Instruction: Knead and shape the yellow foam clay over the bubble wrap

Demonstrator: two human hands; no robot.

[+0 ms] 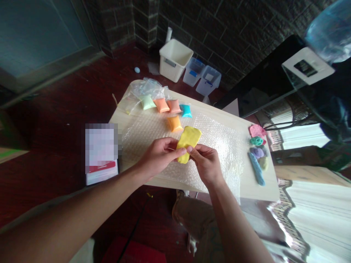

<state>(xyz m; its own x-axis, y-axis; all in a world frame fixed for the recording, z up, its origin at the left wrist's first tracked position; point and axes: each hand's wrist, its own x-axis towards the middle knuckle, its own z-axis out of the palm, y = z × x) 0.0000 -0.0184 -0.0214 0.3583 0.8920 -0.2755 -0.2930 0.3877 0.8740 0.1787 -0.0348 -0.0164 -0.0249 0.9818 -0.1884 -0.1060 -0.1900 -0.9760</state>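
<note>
– what's the yellow slab [189, 138] made of?
– it looks like soft modelling clay, smooth and mostly matt.
– and the bubble wrap [219, 149]?
– clear plastic, bumpy and shiny.
– the desk [270, 188]?
– pale, smooth wood, or board finished like wood.
– the orange packet [174, 124] nearest the slab?
– thin plastic film, glossy and plump.
– the blue roll [256, 168]?
– clay-like, matt, slightly rough.
– the wall [189, 25]?
– dark brick or block, rough-faced.
– the white bin [171, 67]?
– plastic, finely textured.
</note>
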